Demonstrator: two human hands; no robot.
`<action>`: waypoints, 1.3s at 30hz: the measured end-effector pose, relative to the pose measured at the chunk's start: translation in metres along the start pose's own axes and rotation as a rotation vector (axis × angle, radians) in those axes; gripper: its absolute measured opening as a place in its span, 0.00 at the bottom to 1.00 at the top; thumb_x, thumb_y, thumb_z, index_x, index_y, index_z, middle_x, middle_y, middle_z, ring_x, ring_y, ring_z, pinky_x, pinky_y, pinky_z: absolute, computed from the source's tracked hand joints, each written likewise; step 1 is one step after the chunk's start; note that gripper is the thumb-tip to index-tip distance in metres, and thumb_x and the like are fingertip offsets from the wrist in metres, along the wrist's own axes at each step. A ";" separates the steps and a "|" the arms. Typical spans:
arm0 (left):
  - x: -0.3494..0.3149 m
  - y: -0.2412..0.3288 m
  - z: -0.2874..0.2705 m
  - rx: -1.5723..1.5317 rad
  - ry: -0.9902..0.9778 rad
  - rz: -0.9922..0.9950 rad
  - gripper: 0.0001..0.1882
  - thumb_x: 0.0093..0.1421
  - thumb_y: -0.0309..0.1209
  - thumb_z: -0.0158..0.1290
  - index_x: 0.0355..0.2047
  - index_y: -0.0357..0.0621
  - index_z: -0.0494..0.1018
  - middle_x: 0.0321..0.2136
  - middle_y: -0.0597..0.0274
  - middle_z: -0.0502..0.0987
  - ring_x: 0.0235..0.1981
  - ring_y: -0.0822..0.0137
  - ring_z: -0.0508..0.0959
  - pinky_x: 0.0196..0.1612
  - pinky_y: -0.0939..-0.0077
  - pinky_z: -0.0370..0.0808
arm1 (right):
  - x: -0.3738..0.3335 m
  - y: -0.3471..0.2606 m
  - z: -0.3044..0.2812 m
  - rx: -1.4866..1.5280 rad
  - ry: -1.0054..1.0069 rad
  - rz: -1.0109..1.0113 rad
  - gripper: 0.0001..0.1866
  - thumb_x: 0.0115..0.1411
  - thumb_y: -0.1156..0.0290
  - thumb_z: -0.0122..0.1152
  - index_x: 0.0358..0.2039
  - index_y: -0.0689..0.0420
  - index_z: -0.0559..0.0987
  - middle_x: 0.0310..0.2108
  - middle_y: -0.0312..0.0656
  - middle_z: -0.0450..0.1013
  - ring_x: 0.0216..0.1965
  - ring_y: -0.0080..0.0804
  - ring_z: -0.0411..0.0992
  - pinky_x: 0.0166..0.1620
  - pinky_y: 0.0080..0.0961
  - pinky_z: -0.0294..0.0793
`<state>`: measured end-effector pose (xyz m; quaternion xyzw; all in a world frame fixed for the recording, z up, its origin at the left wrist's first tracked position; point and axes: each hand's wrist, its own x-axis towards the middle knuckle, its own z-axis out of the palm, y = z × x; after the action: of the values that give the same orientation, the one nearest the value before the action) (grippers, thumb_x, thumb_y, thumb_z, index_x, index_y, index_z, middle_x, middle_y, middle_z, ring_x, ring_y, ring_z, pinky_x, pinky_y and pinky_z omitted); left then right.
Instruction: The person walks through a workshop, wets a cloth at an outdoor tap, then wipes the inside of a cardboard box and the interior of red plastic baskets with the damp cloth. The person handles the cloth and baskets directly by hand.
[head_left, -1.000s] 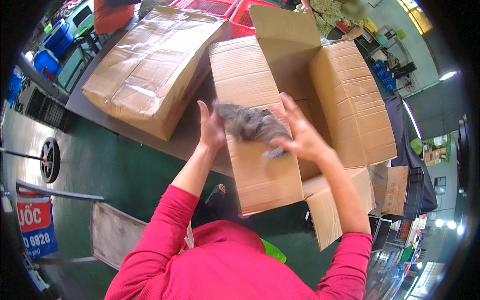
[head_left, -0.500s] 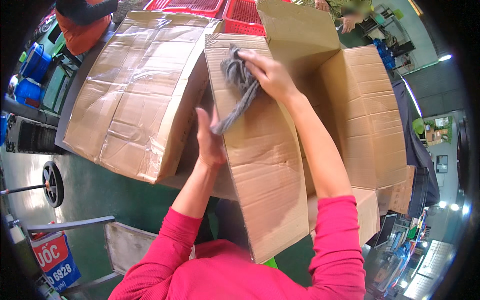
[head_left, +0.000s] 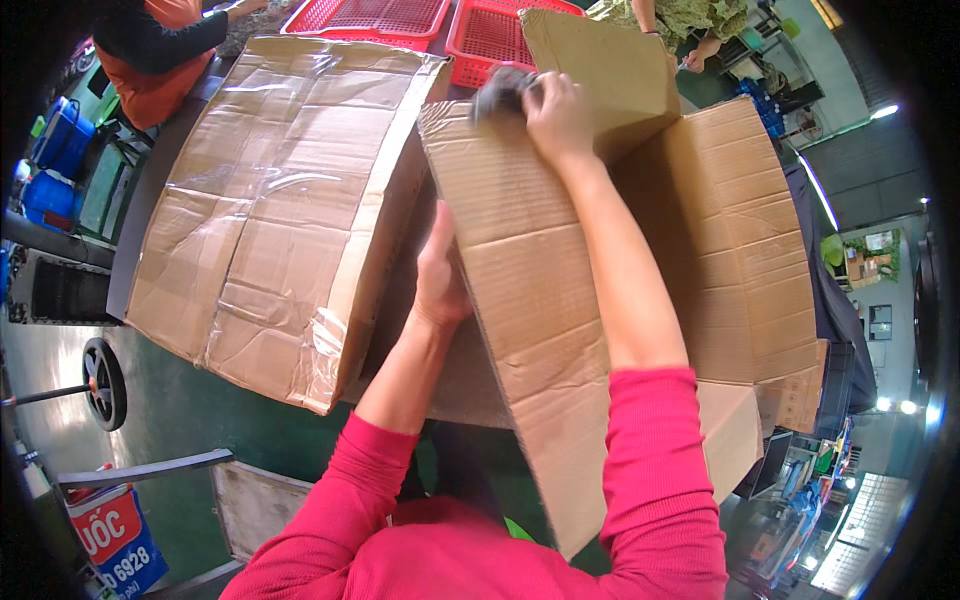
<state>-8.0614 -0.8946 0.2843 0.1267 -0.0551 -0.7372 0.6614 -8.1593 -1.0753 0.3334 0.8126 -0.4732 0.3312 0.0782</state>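
A person in a crimson long-sleeved top works at an open cardboard box stretching from one to four o'clock. At twelve o'clock, the right hand curls its fingers around a bunched gray cloth, blurred, at the far end of the box's long left flap. Just off centre toward eleven o'clock, the left hand is at the flap's left edge, thumb raised; its fingers are hidden, so its grip cannot be told. A clear-taped carton lies at ten o'clock, red perforated baskets between eleven and twelve.
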 end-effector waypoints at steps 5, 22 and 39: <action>0.006 0.008 0.020 -0.021 -0.021 0.070 0.32 0.65 0.53 0.35 0.57 0.39 0.61 0.52 0.53 0.68 0.51 0.58 0.70 0.55 0.62 0.66 | -0.042 -0.018 -0.023 0.222 -0.102 -0.123 0.16 0.54 0.64 0.60 0.41 0.58 0.75 0.35 0.50 0.73 0.37 0.49 0.71 0.40 0.38 0.71; 0.018 0.007 0.005 -0.125 0.079 0.061 0.27 0.66 0.50 0.36 0.52 0.40 0.66 0.47 0.55 0.73 0.46 0.62 0.74 0.51 0.67 0.71 | -0.005 -0.042 0.010 0.224 -0.183 -0.188 0.10 0.54 0.60 0.60 0.36 0.46 0.79 0.33 0.42 0.71 0.40 0.41 0.71 0.41 0.39 0.72; 0.025 0.020 -0.020 0.248 0.092 0.193 0.26 0.67 0.48 0.35 0.54 0.40 0.64 0.49 0.56 0.71 0.47 0.62 0.73 0.51 0.68 0.70 | -0.023 0.066 0.003 0.228 -0.134 -0.181 0.09 0.56 0.63 0.59 0.38 0.40 0.78 0.32 0.39 0.69 0.37 0.40 0.71 0.39 0.34 0.73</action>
<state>-8.0393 -0.9203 0.2674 0.2354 -0.1273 -0.6510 0.7103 -8.2200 -1.0962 0.3049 0.8759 -0.3615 0.3193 -0.0165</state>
